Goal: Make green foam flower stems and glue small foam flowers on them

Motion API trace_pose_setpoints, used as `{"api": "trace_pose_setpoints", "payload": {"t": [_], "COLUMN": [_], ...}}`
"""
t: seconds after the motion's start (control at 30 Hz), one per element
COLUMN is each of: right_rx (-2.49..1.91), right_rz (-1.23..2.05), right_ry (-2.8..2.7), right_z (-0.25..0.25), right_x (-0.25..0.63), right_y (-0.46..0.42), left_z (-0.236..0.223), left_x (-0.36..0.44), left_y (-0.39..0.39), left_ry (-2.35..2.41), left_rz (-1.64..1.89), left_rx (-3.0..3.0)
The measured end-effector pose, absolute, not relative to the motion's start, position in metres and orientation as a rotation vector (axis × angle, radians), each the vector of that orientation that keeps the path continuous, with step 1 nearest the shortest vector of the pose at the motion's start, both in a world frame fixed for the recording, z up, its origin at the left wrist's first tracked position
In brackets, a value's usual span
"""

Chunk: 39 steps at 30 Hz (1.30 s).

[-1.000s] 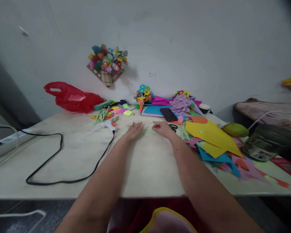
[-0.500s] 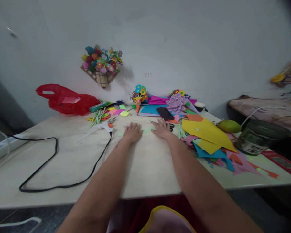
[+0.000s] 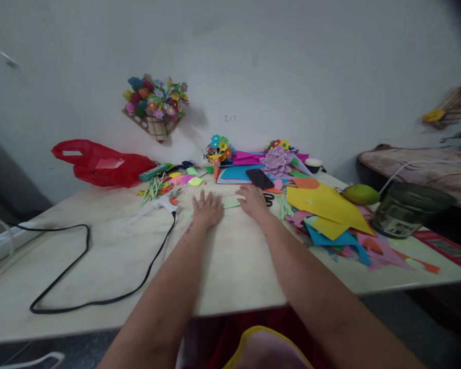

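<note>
The left hand [image 3: 207, 209] lies flat on the desk [image 3: 246, 256], fingers spread, pressing on a pale green paper strip [image 3: 231, 204]. The strip stretches across the desk between the two hands. The right hand [image 3: 252, 202] rests at its other end with fingers bent; whether they pinch it, I cannot tell. Black-handled scissors [image 3: 269, 199] lie just beside the right hand, near yellow sheets [image 3: 326, 205]. A white glue gun [image 3: 164, 202] lies near the left hand, and a phone [image 3: 259, 178] rests beyond the right hand.
</note>
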State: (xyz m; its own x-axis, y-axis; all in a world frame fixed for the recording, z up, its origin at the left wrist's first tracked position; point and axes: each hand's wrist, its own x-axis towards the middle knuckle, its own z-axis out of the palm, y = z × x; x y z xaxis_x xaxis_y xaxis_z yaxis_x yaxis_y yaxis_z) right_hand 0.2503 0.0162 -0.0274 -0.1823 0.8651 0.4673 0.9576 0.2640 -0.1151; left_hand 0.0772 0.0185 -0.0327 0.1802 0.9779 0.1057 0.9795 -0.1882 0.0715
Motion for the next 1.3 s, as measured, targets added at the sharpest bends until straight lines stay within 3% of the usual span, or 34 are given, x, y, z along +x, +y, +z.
{"api": "trace_pose_setpoints", "payload": {"t": [0.17, 0.7, 1.03, 1.3], "right_rx": [-1.501, -1.593, -1.606, -1.605], "right_rz": [-0.214, -0.436, -0.503, -0.536], "right_ry": [-2.26, -2.533, -2.515, -2.483], "right_z": [-0.022, -0.015, -0.024, -0.024], "right_x": [0.247, 0.243, 0.238, 0.235], "right_y": [0.013, 0.01, 0.016, 0.013], "left_z": [-0.032, -0.032, -0.029, -0.035], "left_x": [0.074, 0.064, 0.056, 0.055], "left_y": [0.021, 0.026, 0.02, 0.027], "left_ry": [-1.991, -1.994, -1.821, -1.829], "left_rz": [-0.192, -0.267, -0.905, -1.065], "left_rx": [-2.468, -2.637, -2.736, -2.704]}}
